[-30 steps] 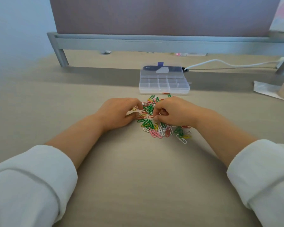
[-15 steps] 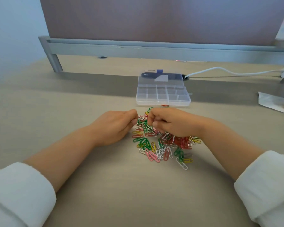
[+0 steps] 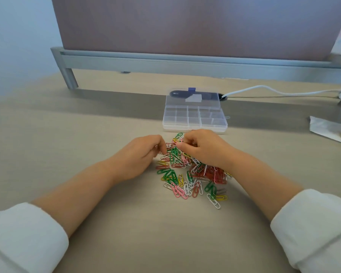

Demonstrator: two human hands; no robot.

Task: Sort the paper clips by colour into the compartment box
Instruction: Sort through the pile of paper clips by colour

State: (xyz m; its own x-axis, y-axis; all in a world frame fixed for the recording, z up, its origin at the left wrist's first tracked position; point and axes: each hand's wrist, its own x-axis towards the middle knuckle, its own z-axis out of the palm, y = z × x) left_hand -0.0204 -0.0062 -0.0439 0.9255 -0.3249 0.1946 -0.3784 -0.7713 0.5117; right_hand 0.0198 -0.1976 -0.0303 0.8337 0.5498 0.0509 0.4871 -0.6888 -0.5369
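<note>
A pile of paper clips (image 3: pixel 185 174) in green, red, pink, yellow and white lies on the desk. My left hand (image 3: pixel 138 154) is at the pile's left edge, fingers curled, fingertips pinching clips at the far left of the pile. My right hand (image 3: pixel 203 148) lies over the pile's far right part, its thumb and fingers pinching a clip near the far edge. The two sets of fingertips are close together. Just beyond the hands, the clear compartment box (image 3: pixel 195 126) stands open, and its compartments look empty.
A dark flat object (image 3: pixel 177 93) lies behind the box. A white cable (image 3: pixel 264 88) runs to the right. Crumpled paper (image 3: pixel 327 129) is at the right edge. A grey metal rail (image 3: pixel 185 62) with legs crosses the back under a dark panel.
Both hands have moved toward the far side of the pile, closer to the box, uncovering a cluster of red clips at the right. The view has tilted slightly.
</note>
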